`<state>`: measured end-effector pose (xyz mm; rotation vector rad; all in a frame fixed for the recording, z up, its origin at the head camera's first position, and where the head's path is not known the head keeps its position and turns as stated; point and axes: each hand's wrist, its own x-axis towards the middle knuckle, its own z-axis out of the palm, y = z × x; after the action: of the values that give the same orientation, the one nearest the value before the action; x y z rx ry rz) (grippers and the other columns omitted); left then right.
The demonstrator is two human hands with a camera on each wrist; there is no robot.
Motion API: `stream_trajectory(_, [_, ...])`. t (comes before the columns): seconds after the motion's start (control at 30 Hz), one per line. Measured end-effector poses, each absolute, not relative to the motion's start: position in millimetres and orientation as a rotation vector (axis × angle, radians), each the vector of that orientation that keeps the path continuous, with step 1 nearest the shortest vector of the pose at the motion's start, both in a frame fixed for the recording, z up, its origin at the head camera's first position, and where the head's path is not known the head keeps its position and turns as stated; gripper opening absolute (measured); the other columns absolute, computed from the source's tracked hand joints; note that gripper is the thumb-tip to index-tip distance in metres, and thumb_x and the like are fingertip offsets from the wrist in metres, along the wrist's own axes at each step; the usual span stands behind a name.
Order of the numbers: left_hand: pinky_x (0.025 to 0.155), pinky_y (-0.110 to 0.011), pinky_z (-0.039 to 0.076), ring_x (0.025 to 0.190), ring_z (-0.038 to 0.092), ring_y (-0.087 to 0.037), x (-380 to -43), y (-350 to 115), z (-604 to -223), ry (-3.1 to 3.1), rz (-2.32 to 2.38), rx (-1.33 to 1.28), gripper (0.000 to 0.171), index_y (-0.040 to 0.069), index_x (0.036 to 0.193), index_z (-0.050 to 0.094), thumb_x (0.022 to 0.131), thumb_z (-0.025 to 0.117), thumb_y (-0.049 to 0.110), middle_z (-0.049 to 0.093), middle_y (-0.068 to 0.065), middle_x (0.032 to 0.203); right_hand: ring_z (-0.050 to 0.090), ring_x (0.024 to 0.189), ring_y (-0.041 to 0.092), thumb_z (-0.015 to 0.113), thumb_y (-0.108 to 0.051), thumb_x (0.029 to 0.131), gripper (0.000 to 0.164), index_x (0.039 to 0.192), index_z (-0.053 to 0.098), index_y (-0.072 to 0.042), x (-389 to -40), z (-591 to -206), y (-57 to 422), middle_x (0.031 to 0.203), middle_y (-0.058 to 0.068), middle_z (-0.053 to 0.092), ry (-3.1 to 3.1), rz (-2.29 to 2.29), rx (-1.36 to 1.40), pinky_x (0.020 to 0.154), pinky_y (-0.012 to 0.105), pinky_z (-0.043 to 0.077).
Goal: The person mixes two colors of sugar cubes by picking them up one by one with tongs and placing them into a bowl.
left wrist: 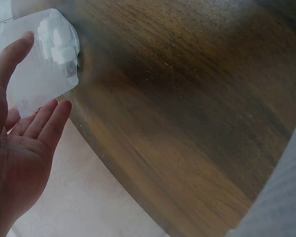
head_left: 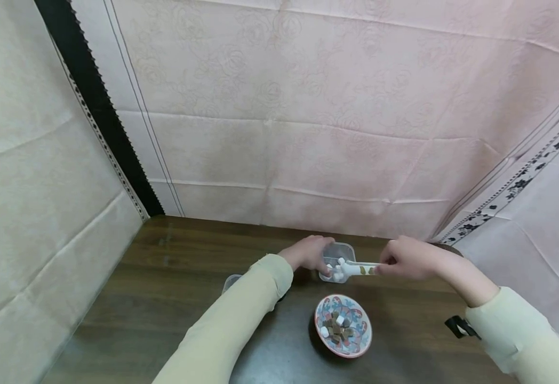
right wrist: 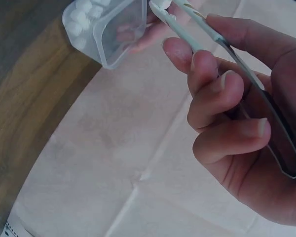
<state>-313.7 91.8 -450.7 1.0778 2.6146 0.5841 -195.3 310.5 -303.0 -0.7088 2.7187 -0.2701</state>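
My left hand [head_left: 310,253] grips a clear plastic tub [head_left: 339,250] by its left side, thumb on one side and fingers on the other. Several small white lumps [left wrist: 58,39] lie together at one end of the tub. From the right, my right hand [head_left: 408,258] holds a pair of tongs [head_left: 362,269] with pale, patterned arms and a metal bend. A white lump [right wrist: 163,3] sits between the tong tips, close by the tub's rim. Nearer to me stands a round patterned bowl [head_left: 358,345] containing brown cubes [head_left: 335,332] and a few white pieces [head_left: 325,332].
A second clear container [head_left: 230,281] is partly hidden behind my left sleeve. The dark wooden table [head_left: 164,309] ends at a pale cloth wall [head_left: 279,160] at the back, with more cloth at both sides. A dark round edge [head_left: 448,248] shows behind my right wrist.
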Motion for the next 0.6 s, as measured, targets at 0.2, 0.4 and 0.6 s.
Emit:
stream_trajectory(0.2, [0.113,-0.031,0.046,0.137,0.055,-0.024,-313.4,91.9,-450.7,2.612,0.596,1.083,0.088,0.013,0.157,0.052,0.082,0.094,0.033,0.064,-0.007,0.146,0.030,0.052,-0.002,0.074,-0.031,0.101,0.039,0.065,0.061,-0.024,-173.7,-305.5,307.1,0.058,-0.019,0.036,2.691,-0.263,-0.749,0.049,0.021,0.024])
stream_trajectory(0.4, [0.112,-0.029,0.047,0.133,0.059,-0.022,-314.1,91.4,-450.3,2.622,0.601,1.101,0.087,0.012,0.155,0.054,0.081,0.095,0.032,0.067,-0.006,0.142,0.026,0.052,-0.002,0.075,-0.032,0.100,0.043,0.062,0.058,-0.025,-161.3,-314.8,302.9,0.058,-0.020,0.029,2.671,-0.229,-0.794,0.050,0.021,0.022])
stream_trajectory(0.6, [0.112,-0.030,0.047,0.134,0.058,-0.023,-314.5,91.5,-451.9,2.610,0.600,1.097,0.088,0.012,0.156,0.053,0.081,0.095,0.033,0.066,-0.006,0.143,0.025,0.053,-0.001,0.076,-0.029,0.099,0.046,0.060,0.053,-0.026,-152.8,-323.8,300.9,0.058,-0.020,0.027,2.653,-0.198,-0.775,0.050,0.021,0.021])
